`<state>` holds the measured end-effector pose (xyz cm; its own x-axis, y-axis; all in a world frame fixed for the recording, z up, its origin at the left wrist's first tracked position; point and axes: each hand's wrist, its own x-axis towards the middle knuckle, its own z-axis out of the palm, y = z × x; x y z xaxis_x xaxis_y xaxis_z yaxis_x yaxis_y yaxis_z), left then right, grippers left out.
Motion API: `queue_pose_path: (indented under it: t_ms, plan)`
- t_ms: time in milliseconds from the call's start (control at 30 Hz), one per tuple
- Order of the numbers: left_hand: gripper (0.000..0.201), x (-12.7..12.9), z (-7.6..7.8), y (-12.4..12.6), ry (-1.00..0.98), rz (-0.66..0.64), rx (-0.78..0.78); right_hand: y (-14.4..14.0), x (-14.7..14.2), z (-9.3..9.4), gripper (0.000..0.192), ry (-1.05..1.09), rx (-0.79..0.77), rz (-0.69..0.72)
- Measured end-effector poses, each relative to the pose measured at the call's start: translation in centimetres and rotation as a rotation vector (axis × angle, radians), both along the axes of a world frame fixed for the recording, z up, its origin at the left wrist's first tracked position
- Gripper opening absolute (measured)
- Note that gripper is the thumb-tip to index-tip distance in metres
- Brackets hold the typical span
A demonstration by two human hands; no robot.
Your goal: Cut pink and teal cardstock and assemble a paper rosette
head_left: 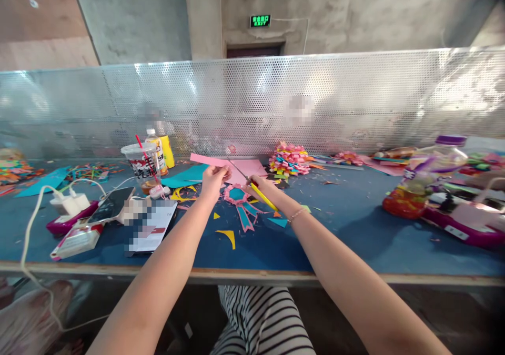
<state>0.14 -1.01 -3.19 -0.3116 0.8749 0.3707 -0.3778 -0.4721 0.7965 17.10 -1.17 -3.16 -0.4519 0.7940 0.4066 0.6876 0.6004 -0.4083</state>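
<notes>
Left hand (214,179) pinches a pink strip (209,160), held above the table (347,223). Right hand (260,186) grips yellow scissors (254,186), blades open at the strip's right end. Below the hands lies a pink-and-teal rosette (240,200). Pink sheet (248,170) behind. Cup (142,163) and phone (112,204) left; paper pile (289,159) right.

Drink cup (141,158), phone (111,204), paper flowers (289,160)
</notes>
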Motion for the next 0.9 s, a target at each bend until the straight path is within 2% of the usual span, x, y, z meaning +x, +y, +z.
queue_pose_path:
  t_ms: [167, 500, 900]
  plan:
    - [0.026, 0.24, -0.12, -0.17, 0.04, -0.003, 0.01, -0.05, -0.18, 0.04, 0.032, -0.006, -0.055, 0.088]
    - [0.028, 0.37, -0.19, -0.25, 0.082, 0.009, 0.014, 0.01, -0.35, 0.08, 0.037, -0.011, -0.085, 0.099]
    - [0.029, 0.47, 0.12, -0.53, 0.014, -0.003, -0.014, -0.16, -0.52, 0.19, 0.038, -0.007, -0.109, 0.089]
